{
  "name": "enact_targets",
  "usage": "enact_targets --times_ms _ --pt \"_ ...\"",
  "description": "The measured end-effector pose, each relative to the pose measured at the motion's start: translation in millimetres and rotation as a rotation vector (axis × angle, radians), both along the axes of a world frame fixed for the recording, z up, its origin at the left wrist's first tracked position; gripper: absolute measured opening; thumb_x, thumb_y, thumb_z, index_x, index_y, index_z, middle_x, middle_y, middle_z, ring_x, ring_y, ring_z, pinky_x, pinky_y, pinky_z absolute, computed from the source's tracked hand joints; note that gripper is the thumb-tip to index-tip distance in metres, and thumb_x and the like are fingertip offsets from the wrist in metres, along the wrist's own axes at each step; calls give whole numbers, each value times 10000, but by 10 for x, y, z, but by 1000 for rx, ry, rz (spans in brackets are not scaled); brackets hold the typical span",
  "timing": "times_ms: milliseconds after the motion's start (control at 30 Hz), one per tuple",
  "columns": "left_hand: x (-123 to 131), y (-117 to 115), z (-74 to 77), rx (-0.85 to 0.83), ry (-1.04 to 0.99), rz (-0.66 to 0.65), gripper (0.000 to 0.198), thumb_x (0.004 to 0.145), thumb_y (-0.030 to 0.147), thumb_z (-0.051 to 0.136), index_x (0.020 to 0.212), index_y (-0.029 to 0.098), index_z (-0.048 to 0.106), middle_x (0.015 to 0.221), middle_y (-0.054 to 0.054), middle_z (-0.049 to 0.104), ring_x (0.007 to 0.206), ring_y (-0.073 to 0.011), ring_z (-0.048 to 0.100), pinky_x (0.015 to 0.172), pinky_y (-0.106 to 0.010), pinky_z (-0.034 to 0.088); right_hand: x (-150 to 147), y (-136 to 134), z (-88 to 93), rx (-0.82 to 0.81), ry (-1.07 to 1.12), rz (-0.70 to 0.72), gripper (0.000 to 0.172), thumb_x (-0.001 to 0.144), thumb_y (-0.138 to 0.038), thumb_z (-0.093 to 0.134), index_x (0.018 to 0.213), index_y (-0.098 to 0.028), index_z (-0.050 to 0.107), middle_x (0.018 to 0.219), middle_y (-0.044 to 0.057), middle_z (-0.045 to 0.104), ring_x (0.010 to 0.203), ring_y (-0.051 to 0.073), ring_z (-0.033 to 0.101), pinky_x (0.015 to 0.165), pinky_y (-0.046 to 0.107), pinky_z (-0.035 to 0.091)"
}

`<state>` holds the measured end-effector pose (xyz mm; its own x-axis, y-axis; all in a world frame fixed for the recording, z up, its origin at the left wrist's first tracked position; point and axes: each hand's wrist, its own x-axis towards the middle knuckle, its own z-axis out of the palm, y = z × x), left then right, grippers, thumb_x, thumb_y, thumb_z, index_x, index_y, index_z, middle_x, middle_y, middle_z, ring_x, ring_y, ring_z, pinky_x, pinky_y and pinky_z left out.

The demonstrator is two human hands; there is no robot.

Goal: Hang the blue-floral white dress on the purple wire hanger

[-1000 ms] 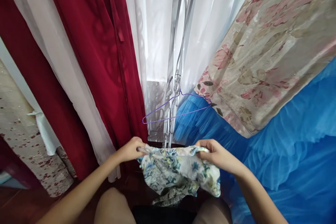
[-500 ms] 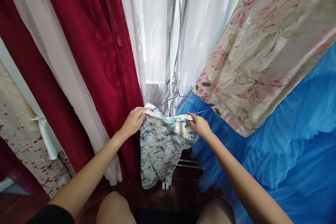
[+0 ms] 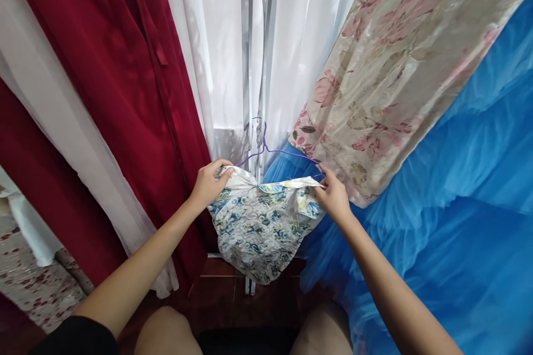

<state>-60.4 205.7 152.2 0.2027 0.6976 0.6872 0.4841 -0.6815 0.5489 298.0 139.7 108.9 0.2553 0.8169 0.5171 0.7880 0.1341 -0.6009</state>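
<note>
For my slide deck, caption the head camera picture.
Left hand and right hand hold a floral garment at a purple hanger, among hanging clothes.

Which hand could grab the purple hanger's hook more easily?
Probably the left hand: its fingers sit nearer the purple hanger's hook. The right hand is farther out. Both hands pinch the flowery cloth, so either must let go.

blue-and-white floral top (image 3: 260,222) on a purple hanger (image 3: 270,147), dark red dress (image 3: 125,83), bright blue tulle (image 3: 458,205), beige cloth (image 3: 395,61) with pink flowers
</note>
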Motion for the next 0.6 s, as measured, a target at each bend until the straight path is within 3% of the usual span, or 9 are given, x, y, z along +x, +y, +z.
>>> enact_targets --times_ms 100,200,267,333,433,500,600 --pt "-25 9 -35 -56 -25 8 253 906 400 574 934 183 699 908 -31 709 845 -188 647 774 -266 528 96 108 67 -86 -11 45 564 779 -313 605 1309 -121 629 638 -1 622 589 205 585 582 294 424" --pt "-45 6 -55 -52 -3 21 253 908 406 573 907 184 696 897 -28 702 845 -184 641 779 -264 521 94 162 75 -2 30 11 747 755 -317 642 1453 -105 481 675 -3 650 635 209 606 608 292 440" --pt "-60 3 -56 -33 9 22 253 914 409 575 905 186 695 906 -29 700 861 -184 640 784 -260 512 87 175 77 -41 46 27 853 732 -332 670 1505 -82 410 655 -9 656 612 205 595 589 286 434" --pt "-97 7 -48 -4 29 54 251 915 414 583 920 190 697 920 -31 694 836 -178 631 768 -258 502 100 165 102 -111 47 73 788 739 -360 660 1449 -56 504 608 -8 645 564 193 564 557 279 414" --pt "-238 31 -40 35 46 162 260 905 415 600 1021 199 686 1013 -40 692 749 -161 605 761 -276 487 171 68 201 -143 35 114 508 770 -378 626 1153 -64 741 617 28 670 561 181 550 548 276 394" --pt "-383 52 -58 12 17 201 291 910 421 588 1080 197 663 1051 -47 696 797 -177 622 804 -291 482 237 -46 282 -190 93 225 343 770 -403 661 883 -105 788 615 28 671 559 166 546 540 263 387" --pt "-578 71 -151 -138 -15 105 320 938 459 529 1045 187 660 1000 -46 706 916 -215 636 833 -292 477 282 -194 353 -344 357 532 414 767 -532 709 635 -140 699 552 12 626 501 142 530 503 253 401"
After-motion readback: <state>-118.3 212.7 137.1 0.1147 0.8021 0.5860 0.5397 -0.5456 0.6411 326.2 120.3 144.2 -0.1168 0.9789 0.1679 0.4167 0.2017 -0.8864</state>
